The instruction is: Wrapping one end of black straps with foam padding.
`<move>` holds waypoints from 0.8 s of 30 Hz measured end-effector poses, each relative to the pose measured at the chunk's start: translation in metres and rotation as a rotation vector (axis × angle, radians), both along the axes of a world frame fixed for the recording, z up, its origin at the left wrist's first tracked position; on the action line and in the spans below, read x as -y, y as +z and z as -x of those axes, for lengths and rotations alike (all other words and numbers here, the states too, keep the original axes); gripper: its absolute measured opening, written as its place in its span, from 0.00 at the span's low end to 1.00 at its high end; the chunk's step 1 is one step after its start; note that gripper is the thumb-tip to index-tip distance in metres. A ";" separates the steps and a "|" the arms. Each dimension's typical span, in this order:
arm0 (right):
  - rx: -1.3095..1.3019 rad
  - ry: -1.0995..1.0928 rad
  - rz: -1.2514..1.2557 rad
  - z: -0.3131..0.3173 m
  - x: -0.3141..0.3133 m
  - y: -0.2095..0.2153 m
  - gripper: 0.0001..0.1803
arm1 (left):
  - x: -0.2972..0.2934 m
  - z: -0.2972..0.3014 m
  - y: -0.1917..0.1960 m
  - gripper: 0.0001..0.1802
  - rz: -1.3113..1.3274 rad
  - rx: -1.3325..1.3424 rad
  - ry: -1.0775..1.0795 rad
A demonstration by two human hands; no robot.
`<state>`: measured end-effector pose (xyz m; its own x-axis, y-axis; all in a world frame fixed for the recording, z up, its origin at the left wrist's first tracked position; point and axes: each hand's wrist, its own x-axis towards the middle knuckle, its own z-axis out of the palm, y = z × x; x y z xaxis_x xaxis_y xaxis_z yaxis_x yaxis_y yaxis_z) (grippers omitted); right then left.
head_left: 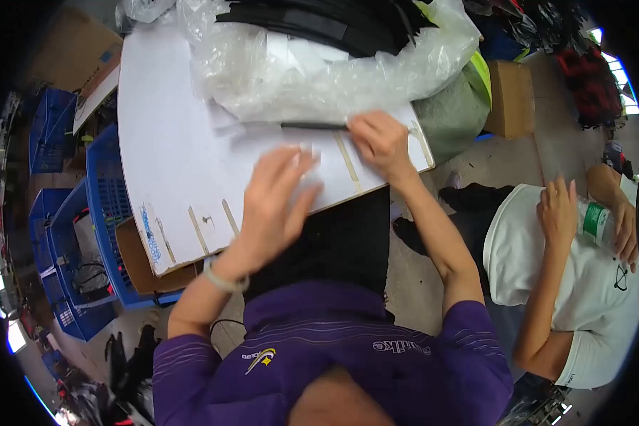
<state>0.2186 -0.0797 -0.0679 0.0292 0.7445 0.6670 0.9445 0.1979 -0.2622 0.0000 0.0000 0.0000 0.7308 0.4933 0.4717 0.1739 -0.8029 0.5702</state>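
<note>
My right hand is closed at the right end of a thin black strip. The strip lies level, along the front edge of a clear plastic bag. My left hand is blurred by motion above the white tabletop, thumb and fingers apart, with nothing seen in it. A bundle of long black strips rests in the open bag at the far side of the table.
Blue plastic crates and a brown carton stand left of the table. At the right are a grey-green sack, a cardboard box and a seated person in a white shirt, holding a clear bottle.
</note>
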 end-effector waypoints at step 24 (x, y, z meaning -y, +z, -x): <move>-0.132 -0.224 0.145 0.018 0.113 -0.030 0.18 | 0.079 -0.005 -0.072 0.40 -0.041 -0.310 -0.053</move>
